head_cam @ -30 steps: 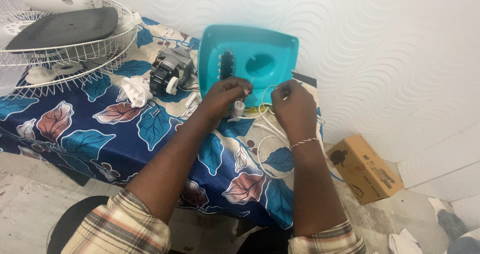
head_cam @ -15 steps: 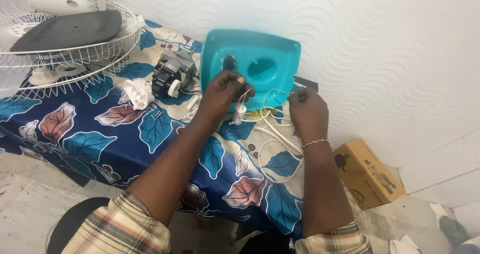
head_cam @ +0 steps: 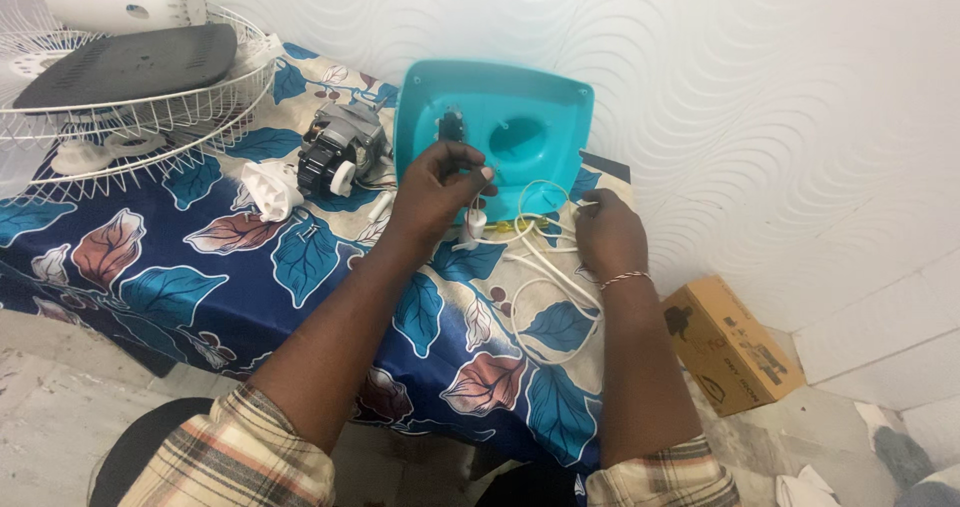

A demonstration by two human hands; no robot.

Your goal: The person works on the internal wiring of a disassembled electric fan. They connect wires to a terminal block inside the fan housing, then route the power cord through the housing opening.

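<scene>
Teal plastic housing (head_cam: 520,132), a squarish fan-base shell with its hollow inner side facing the wearer, stands tilted against the wall at the far edge of the table (head_cam: 150,297), which is covered with a blue leaf-patterned cloth.

Nearest the camera, two forearms in plaid sleeves extend over the cloth. A white cord (head_cam: 545,267) lies in loose loops between them. The right hand (head_cam: 608,232), with a thin bracelet at the wrist, rests knuckles up on the cord just below the shell's lower right corner; its grip is turned away from the camera, so whether it pinches the cord cannot be told. The left hand (head_cam: 440,182) is raised to the shell's left half, its fingertips pinched on a small dark switch part (head_cam: 450,125) set in the shell, with a small white connector (head_cam: 472,229) hanging just below.

Judged from this pose, the step in hand is seating or freeing the wired part in the shell. The next move would call for a steady shell and slack in the cord.

Farther left lie crumpled white paper (head_cam: 268,189) and a grey electric motor (head_cam: 340,152). Beyond them, a white wire fan guard (head_cam: 150,117) carries a dark flat panel (head_cam: 130,65). A cardboard box (head_cam: 730,345) sits on the floor at right.
</scene>
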